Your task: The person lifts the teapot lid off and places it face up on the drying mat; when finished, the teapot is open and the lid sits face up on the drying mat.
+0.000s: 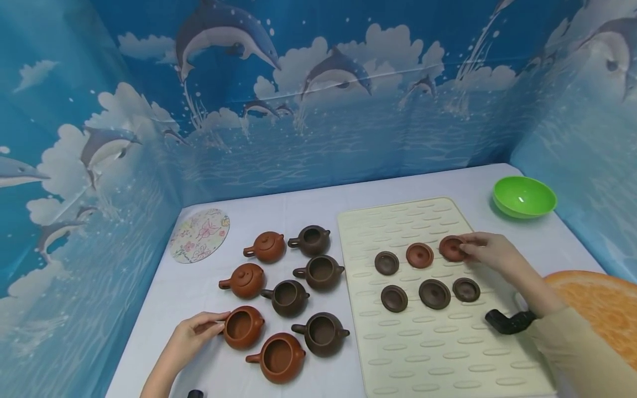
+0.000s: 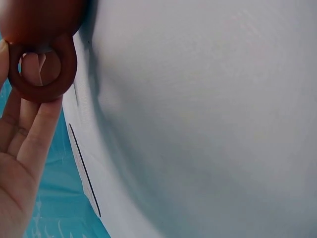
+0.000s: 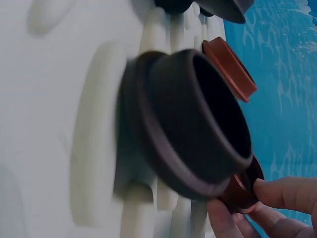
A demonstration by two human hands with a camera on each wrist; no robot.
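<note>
Pinching its handle (image 2: 70, 64), left fingers (image 1: 213, 317) held the teapot (image 1: 243, 327); right fingers (image 1: 476, 251), nearly closed, gripped a lid (image 1: 450, 249), probably best kept off the neighbouring lid (image 1: 419, 255) left of them.

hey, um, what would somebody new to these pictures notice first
Probably the blue dolphin curtain behind the table, and the lime-green bowl at its far right corner. Next, the left hand holding a lidless reddish-brown teapot by its handle, and the right hand pinching a reddish-brown lid near the cream mat's right edge.
</note>
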